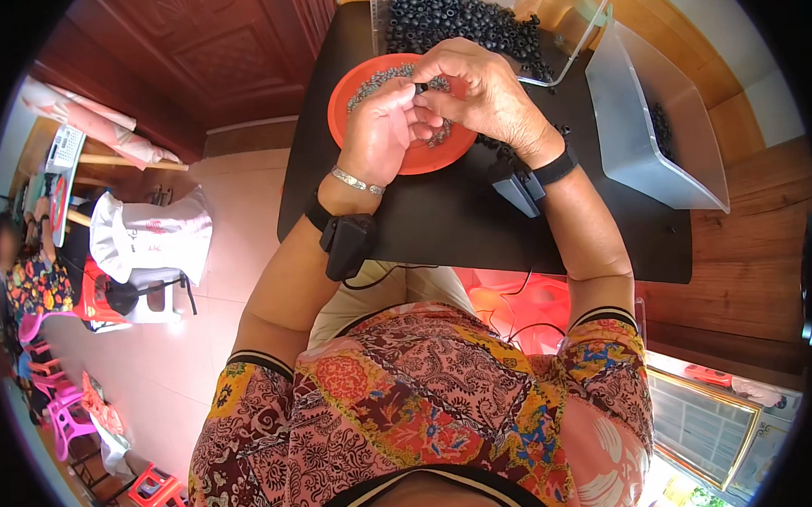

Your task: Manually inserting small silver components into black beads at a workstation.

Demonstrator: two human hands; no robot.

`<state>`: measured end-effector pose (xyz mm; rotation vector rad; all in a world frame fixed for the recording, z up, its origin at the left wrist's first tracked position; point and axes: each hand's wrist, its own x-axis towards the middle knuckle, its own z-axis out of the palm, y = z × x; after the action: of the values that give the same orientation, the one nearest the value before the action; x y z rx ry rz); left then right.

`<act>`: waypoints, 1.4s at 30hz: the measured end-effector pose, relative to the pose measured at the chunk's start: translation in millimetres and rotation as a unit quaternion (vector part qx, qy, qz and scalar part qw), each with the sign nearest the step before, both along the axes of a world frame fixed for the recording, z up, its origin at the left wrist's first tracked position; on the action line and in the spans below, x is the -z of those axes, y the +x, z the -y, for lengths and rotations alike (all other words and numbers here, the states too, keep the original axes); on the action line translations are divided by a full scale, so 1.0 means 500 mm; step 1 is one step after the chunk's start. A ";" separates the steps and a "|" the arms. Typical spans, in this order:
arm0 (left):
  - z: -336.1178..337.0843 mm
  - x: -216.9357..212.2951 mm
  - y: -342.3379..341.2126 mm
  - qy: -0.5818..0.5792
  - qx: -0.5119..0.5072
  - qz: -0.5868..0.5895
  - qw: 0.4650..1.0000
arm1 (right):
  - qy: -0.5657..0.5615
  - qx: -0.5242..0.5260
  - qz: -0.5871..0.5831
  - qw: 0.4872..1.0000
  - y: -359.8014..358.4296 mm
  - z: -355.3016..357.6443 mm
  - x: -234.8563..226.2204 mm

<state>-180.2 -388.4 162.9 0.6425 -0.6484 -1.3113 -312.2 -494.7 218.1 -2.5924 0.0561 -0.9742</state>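
My left hand (382, 132) is over an orange-red bowl (340, 90), palm turned up, its fingers curled. Between its fingertips and those of my right hand (488, 91) is a small black part (421, 89). My right hand comes in from the other side, thumb and forefinger pinched at that same part. Fingers cover much of it, so its exact shape is hidden. Many small grey pieces (376, 80), metallic in look, lie in the bowl beneath my hands.
Behind the bowl, a clear bin (380, 20) holds a heap of black ring-like parts (450, 23). A translucent bin (642, 163) with a few black parts stands at the right. Loose black parts lie on the dark table (407, 227). A white sack (165, 236) and another person (38, 276) are at left.
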 end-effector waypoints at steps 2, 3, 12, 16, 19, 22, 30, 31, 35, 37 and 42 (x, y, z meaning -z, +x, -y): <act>-0.002 -0.002 -0.002 -0.001 -0.003 0.010 1.000 | 0.007 -0.003 -0.003 1.000 0.000 0.000 0.000; -0.003 -0.005 -0.003 0.002 -0.003 0.011 1.000 | 0.014 -0.005 -0.005 1.000 -0.001 0.001 0.000; -0.001 -0.006 0.010 0.008 -0.042 0.056 0.997 | 0.063 -0.016 -0.026 0.998 0.001 0.007 0.003; 0.001 0.002 0.032 0.029 -0.055 0.007 0.998 | 0.084 -0.019 -0.087 0.992 0.002 0.031 0.031; 0.002 0.004 0.037 0.082 -0.146 -0.019 0.986 | 0.016 -0.015 -0.113 0.993 0.005 0.029 0.054; 0.000 0.001 0.032 0.089 -0.158 -0.021 0.983 | 0.020 -0.013 -0.165 0.986 0.009 0.012 0.058; -0.003 -0.004 0.026 0.095 -0.159 -0.031 0.982 | -0.157 0.007 -0.171 0.973 0.021 -0.006 0.078; -0.003 -0.004 0.026 0.092 -0.160 -0.027 0.982 | -0.157 0.005 -0.172 0.973 0.022 -0.008 0.079; -0.002 -0.004 0.025 0.093 -0.160 -0.032 0.982 | -0.183 0.040 -0.181 0.966 0.024 -0.004 0.093; -0.002 -0.004 0.027 0.096 -0.159 -0.028 0.982 | -0.180 0.049 -0.173 0.967 0.026 0.002 0.092; -0.001 -0.002 0.026 0.095 -0.150 -0.027 0.984 | 0.239 0.061 -0.188 0.951 0.019 0.037 0.080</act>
<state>-167.2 -387.7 163.8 0.8239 -0.3666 -1.1100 -302.5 -513.0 178.0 -2.2935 0.4934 -0.4167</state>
